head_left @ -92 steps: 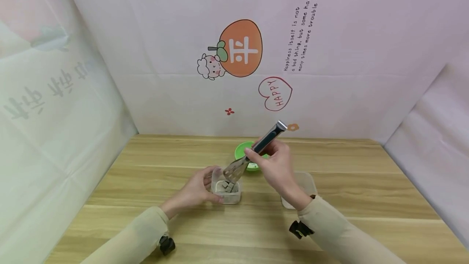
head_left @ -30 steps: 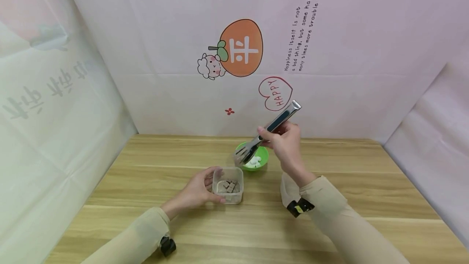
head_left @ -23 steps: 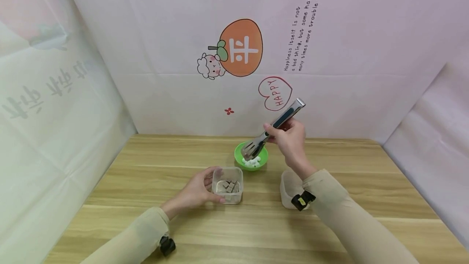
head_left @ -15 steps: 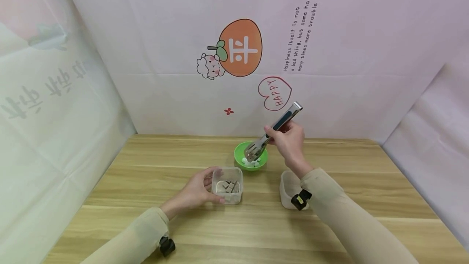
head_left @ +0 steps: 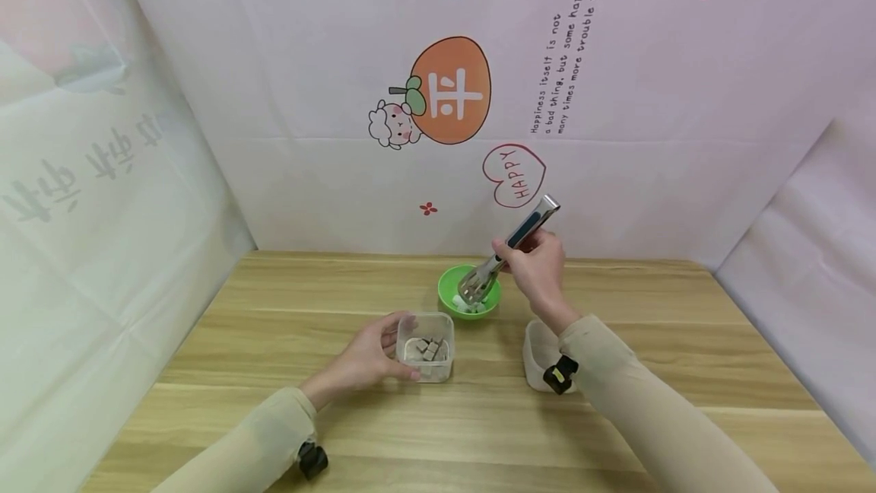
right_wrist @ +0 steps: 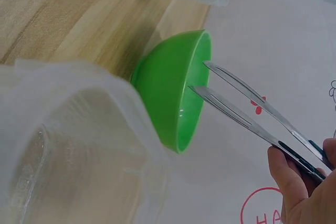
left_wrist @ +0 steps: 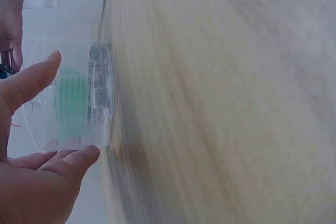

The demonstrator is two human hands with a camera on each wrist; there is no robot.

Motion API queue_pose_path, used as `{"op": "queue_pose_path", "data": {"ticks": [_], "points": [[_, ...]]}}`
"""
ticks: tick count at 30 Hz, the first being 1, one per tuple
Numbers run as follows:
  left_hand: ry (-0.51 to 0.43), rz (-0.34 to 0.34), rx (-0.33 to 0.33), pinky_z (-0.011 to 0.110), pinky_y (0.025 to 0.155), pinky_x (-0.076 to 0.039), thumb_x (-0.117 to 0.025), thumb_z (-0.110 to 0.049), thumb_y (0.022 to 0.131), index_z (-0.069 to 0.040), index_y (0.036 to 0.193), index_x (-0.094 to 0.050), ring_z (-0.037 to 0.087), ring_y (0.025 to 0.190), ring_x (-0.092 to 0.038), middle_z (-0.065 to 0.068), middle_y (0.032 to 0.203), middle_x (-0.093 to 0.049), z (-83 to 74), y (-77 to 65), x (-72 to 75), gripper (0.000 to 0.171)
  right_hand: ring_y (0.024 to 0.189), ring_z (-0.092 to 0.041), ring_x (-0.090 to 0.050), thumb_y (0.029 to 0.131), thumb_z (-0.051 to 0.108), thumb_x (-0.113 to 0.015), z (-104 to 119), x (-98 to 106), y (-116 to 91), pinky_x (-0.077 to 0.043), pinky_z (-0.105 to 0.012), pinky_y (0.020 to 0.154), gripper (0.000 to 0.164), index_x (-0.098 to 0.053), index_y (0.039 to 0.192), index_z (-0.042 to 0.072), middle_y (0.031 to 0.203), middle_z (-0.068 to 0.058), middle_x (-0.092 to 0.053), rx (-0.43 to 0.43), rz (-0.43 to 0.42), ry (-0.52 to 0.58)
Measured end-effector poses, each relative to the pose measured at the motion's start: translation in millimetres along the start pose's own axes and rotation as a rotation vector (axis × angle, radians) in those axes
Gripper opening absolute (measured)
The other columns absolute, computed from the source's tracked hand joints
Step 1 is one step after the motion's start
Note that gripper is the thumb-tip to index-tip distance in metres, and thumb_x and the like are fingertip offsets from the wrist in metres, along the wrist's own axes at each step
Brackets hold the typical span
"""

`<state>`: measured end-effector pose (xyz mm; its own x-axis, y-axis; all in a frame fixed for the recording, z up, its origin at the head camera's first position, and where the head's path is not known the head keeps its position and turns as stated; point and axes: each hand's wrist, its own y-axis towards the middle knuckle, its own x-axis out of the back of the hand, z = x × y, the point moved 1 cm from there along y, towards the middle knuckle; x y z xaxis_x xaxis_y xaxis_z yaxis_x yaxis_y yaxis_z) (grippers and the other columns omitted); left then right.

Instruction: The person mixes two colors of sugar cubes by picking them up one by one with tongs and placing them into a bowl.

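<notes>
My left hand (head_left: pixel 363 360) holds a clear square plastic container (head_left: pixel 443 370) between thumb and fingers, as it stands on the table. Several small grey-brown cubes (head_left: pixel 430 350) lie at its bottom. With my right hand (head_left: pixel 539 271) I grip metal tongs (head_left: pixel 525 228) with dark grip panels, tilted down to the left. The ends of the tongs reach into a green bowl (head_left: pixel 446 284) behind the container. White pieces (head_left: pixel 460 303) lie in that bowl, partly covered by the tongs. In the right wrist view the arms of the tongs (right_wrist: pixel 247 121) stand apart at the bowl's (right_wrist: pixel 163 87) mouth.
Beneath my right forearm, a second translucent container (head_left: pixel 537 360) stands on the wooden table (head_left: pixel 308 287); the sleeve partly hides it. A printed cloth wall (head_left: pixel 328 196) rises behind the table, with white cloth on both sides.
The tongs have gone from over the left container to the green bowl, rising, then dipping into it. My left hand and its container have barely moved.
</notes>
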<state>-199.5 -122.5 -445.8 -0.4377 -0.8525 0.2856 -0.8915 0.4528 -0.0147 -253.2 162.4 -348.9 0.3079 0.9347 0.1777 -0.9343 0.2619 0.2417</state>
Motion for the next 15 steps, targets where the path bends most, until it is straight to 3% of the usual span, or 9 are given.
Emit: {"op": "queue_pose_path", "data": {"ticks": [7, 12, 15], "points": [[-0.009, 0.000, 0.008, 0.045, 0.117, -0.042, -0.093, 0.002, 0.072, 0.004, 0.158, -0.038, 0.044, 0.144, -0.046, 0.026, 0.158, -0.045, 0.0, 0.5, -0.6, 0.102, 0.076, -0.023, -0.070, 0.093, 0.009, -0.080, 20.0, 2.3, -17.4, -0.067, -0.036, 0.071, 0.019, -0.068, 0.098, -0.004, 0.089, -0.015, -0.068, 0.076, 0.028, 0.040], [-0.006, 0.007, -0.004, 0.045, 0.117, -0.043, -0.093, 0.001, 0.072, 0.005, 0.158, -0.037, 0.045, 0.143, -0.046, 0.026, 0.158, -0.044, 0.1, 0.6, -0.3, 0.102, 0.074, -0.027, -0.070, 0.092, 0.009, -0.082, 36.4, -4.9, -39.3, -0.067, -0.037, 0.068, 0.016, -0.070, 0.095, -0.001, 0.086, -0.015, -0.072, 0.196, 0.120, 0.024], [-0.011, 0.013, -0.010, 0.046, 0.117, -0.043, -0.093, 0.001, 0.073, 0.004, 0.157, -0.038, 0.045, 0.142, -0.048, 0.026, 0.156, -0.047, 1.4, 1.2, 0.4, 0.101, 0.074, -0.026, -0.070, 0.091, 0.008, -0.083, 39.6, -13.7, -51.6, -0.065, -0.035, 0.067, 0.015, -0.070, 0.094, 0.001, 0.085, -0.012, -0.073, 0.224, 0.182, 0.018]]}}
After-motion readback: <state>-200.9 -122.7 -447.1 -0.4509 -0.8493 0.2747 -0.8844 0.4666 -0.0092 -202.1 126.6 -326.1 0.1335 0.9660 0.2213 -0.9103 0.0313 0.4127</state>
